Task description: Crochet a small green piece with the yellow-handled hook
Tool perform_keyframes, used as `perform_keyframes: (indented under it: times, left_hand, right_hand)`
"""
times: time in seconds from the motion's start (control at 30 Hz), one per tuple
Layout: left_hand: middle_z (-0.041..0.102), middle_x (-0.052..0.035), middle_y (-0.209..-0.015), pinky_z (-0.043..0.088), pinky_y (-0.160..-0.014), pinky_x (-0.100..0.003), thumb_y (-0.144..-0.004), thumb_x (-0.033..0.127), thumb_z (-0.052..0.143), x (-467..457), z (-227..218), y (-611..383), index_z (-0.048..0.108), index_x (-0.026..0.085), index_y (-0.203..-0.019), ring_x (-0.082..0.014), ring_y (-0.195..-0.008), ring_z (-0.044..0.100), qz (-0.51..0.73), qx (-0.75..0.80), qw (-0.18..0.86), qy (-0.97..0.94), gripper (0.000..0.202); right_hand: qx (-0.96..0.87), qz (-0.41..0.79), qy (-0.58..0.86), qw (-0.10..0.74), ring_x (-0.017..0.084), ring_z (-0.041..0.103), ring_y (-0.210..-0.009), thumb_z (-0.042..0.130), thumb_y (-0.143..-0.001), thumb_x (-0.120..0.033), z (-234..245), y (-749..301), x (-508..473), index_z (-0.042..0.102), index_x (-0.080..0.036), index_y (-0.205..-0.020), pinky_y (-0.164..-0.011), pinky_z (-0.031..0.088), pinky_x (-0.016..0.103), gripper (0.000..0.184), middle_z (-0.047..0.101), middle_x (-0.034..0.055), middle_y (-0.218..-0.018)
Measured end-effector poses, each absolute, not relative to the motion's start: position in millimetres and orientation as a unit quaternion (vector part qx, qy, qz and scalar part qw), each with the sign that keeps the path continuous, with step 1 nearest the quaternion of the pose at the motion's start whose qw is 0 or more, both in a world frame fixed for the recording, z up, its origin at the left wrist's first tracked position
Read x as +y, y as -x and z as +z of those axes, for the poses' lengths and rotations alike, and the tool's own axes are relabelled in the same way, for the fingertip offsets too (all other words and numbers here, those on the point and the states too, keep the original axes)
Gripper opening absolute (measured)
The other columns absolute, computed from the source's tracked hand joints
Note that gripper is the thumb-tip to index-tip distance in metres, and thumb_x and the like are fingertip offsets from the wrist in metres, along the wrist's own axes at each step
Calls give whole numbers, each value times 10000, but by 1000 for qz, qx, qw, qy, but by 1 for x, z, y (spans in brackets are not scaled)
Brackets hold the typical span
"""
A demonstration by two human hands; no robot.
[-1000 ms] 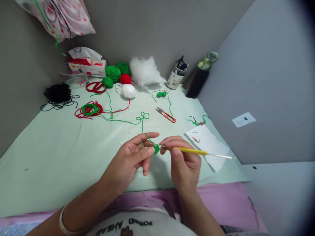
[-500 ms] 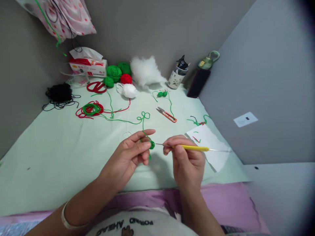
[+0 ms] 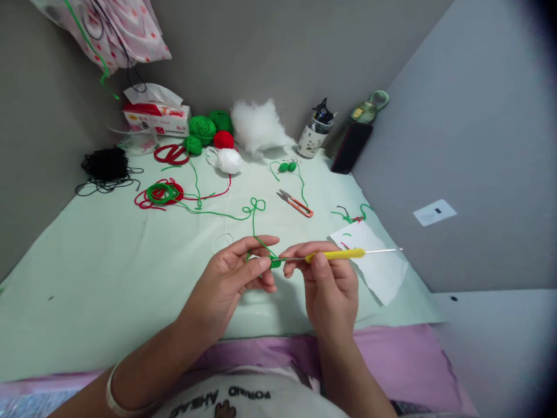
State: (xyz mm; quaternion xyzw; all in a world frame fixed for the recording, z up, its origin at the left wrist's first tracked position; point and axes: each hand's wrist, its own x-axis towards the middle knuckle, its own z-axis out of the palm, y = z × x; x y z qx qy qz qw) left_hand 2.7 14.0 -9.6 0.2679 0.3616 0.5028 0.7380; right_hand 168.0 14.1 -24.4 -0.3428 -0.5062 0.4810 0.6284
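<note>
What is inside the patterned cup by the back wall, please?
Dark handles stick out above the rim of the patterned cup. Its wall hides their lower parts and anything else inside.

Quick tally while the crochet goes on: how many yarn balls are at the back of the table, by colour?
Green yarn balls: 3
Red yarn ball: 1
White yarn ball: 1
Total: 5

Matt green yarn (image 3: 253,223); yellow-handled metal hook (image 3: 335,254).
</note>
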Motion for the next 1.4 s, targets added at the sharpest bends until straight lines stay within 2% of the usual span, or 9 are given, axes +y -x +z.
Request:
perform_keyframes:
  times: [0.3, 0.47, 0.63, 0.73, 0.83, 0.93, 1.13, 1.23, 1.4]
  left_hand:
    - [674, 26, -833, 584, -720, -251, -849, 215, 856, 12, -14, -4, 847, 265, -1091, -113, -689, 652, 537, 396, 661, -344, 247]
    - [667, 47, -828, 569, -717, -197, -860, 209, 866, 12, -15, -6, 844, 289, -1103, -80, -685, 644, 543, 380, 671, -334, 256]
    - [666, 38, -777, 535, -598, -177, -827, 241, 905, 12, -13, -6, 821, 247, -1183, -77, -626, 599, 516, 340, 739, -268, 365]
    - [551, 66, -600, 429, -477, -155, -864, 274, 875, 15, -13, -2, 802, 194, -1229, -61, -503, 488, 460, 322, 800, -211, 381]
    - [504, 86, -573, 358, -441, -137, -866, 234, 865, 17, -12, 2, 804, 178, -1212, -31, -455, 393, 471, 329, 793, -204, 356]
    - [500, 98, -550, 322, -416, -148, -857, 233, 867, 16, -11, 0, 803, 188, -1179, -24, -414, 368, 477, 324, 780, -242, 331]
    - [618, 72, -660, 354, -418, -162, -830, 271, 897, 13, -13, -8, 787, 206, -1199, -25, -414, 456, 495, 356, 739, -287, 390]
    - [498, 106, -523, 315, -399, -143, -859, 279, 872, 15, -14, -7, 791, 193, -1204, -24, -392, 360, 471, 335, 777, -251, 365]
    - [475, 96, -581, 329, -411, -105, -855, 189, 854, 20, -12, -1, 830, 148, -1108, -10, -450, 330, 479, 316, 796, -192, 257]
  right_hand:
    - [-698, 213, 363, 580, 224, 770, -940, 525, -1048, -133, -28, -170, 0, 719, -286, -1236, -759, 638, 390, 310, 804, 60, -1064]
    - [-732, 168, 358, 555, 239, 777, -953, 513, -1037, -103, -31, -170, 2, 690, -284, -1270, -758, 640, 405, 344, 801, 70, -1038]
    - [-781, 18, 383, 492, 249, 758, -1027, 673, -979, -123, -40, -171, 2, 709, -338, -1354, -799, 648, 390, 434, 778, 91, -1153]
    - [-742, 91, 383, 543, 234, 745, -994, 651, -996, -126, -39, -171, 3, 749, -339, -1292, -782, 637, 381, 378, 772, 84, -1135]
    - [-631, 261, 380, 624, 182, 703, -804, 565, -1051, -144, -31, -169, 8, 789, -299, -1130, -705, 602, 347, 284, 761, 40, -931]
    - [-587, 358, 346, 638, 163, 689, -785, 580, -1061, -192, -24, -165, 13, 799, -281, -1063, -681, 592, 321, 236, 761, 32, -936]
    - [-696, 210, 375, 576, 176, 738, -915, 615, -1018, -97, -30, -165, 8, 779, -284, -1194, -757, 629, 314, 305, 785, 46, -1037]
    - [-754, 111, 376, 527, 217, 743, -1044, 639, -992, -70, -33, -171, 4, 760, -301, -1285, -834, 638, 360, 392, 772, 81, -1174]
    - [-618, 287, 371, 631, 160, 692, -770, 601, -1037, -141, -27, -173, 11, 804, -289, -1091, -694, 596, 320, 257, 756, 25, -922]
